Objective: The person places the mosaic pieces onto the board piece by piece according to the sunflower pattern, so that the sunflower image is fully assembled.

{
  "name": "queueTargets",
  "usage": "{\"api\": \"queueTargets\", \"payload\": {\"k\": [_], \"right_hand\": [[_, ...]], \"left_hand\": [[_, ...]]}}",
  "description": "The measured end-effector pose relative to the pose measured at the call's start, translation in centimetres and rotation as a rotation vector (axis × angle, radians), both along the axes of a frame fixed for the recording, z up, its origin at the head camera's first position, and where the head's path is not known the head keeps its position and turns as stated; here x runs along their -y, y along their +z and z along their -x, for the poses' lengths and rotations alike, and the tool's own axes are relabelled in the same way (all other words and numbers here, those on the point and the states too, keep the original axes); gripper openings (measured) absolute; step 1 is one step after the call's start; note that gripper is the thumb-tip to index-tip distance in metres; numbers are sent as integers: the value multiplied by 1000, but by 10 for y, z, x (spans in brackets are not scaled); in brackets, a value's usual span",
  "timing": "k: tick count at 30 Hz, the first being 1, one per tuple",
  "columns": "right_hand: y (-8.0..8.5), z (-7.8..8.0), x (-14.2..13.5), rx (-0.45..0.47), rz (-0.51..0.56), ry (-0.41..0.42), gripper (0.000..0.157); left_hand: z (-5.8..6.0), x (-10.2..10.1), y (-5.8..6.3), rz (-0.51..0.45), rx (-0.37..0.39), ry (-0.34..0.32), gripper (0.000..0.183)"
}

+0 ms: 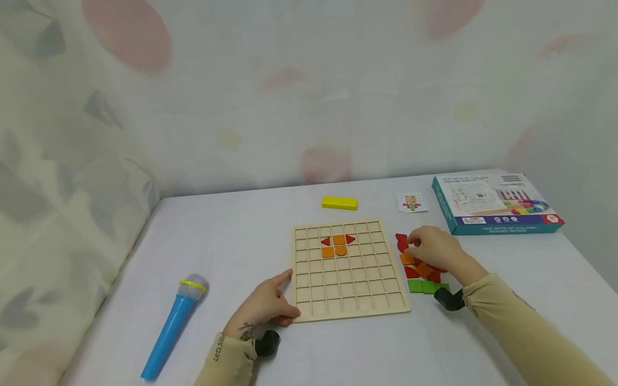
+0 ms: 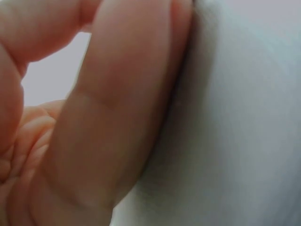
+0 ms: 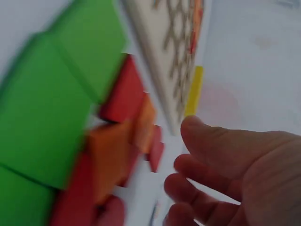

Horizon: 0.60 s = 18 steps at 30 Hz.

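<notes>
A square wooden grid board (image 1: 310, 292) lies flat on the table. Near its top are red triangles, orange squares and an orange circle (image 1: 340, 250). At the board's lower left edge my left hand (image 1: 260, 304) touches the rim with spread index finger and thumb. In the left wrist view its fingers (image 2: 108, 94) fill much of the picture. My right hand (image 1: 436, 247) hovers over loose red and orange pieces (image 1: 423, 269) to the right of the board. The right wrist view shows its fingers (image 3: 225, 146) loosely bent, with no piece visible between them. Green squares (image 3: 42, 108) lie nearby.
Behind the board lie a yellow block (image 1: 340, 203) and a small pattern card (image 1: 411, 202). A flat teal-edged box (image 1: 497, 204) sits at the back right. To the left is a blue toy microphone (image 1: 174, 327). A curtain hangs behind the table.
</notes>
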State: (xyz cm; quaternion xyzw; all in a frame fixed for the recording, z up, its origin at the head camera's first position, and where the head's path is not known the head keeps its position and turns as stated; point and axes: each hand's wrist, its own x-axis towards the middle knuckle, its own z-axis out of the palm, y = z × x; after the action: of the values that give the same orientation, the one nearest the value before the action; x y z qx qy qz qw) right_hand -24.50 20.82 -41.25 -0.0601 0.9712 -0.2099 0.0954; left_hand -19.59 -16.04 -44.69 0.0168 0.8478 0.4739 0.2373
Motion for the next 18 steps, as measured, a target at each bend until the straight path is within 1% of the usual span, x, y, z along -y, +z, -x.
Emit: {"api": "queueTargets", "payload": {"k": [3, 6, 11, 17, 18], "right_hand": [[-12, -2, -1, 29, -31, -10, 36], [-18, -4, 1, 30, -43, -14, 37], [-22, -4, 1, 22, -31, -10, 27], [-22, -6, -3, 43, 48, 5, 17], [-21, -6, -3, 40, 62, 19, 16]], "left_hand": [[0, 0, 1, -2, 8, 2, 96], [0, 0, 0, -9, 6, 0, 96], [-1, 0, 0, -17, -4, -4, 96], [-1, 0, 1, -17, -3, 3, 96], [-1, 0, 1, -15, -3, 4, 96]]}}
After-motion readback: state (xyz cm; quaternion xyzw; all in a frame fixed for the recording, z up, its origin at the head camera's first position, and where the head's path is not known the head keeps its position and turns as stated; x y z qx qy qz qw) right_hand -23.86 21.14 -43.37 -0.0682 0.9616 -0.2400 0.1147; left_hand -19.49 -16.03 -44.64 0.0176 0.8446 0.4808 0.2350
